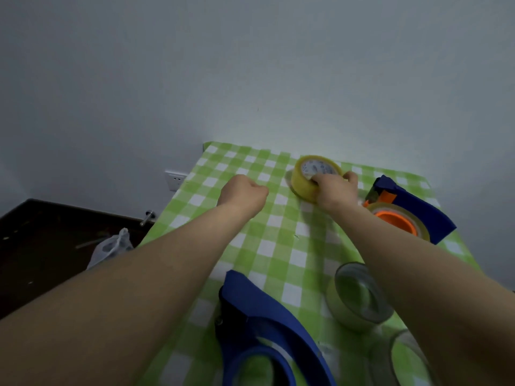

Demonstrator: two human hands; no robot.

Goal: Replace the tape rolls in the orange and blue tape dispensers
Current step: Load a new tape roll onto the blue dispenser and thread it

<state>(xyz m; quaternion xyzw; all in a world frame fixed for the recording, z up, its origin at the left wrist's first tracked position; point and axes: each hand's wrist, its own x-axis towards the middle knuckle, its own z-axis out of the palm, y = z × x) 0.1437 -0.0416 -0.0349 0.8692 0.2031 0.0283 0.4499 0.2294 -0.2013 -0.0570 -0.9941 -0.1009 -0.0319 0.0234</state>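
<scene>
The yellow tape roll (pixel 301 181) is sitting tilted on the green checked tablecloth (pixel 250 240), directly under the right hand (pixel 335 190), which is gripping it, fingers reaching into its printed core. The left hand (pixel 245 196) is clenching on nothing just left of the roll.

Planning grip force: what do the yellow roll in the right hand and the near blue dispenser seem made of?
Yellow tape roll: likely plastic film, translucent with a slight sheen; core material unclear. Near blue dispenser: probably hard moulded plastic, matte, uniform colour with smooth curved edges.
</scene>
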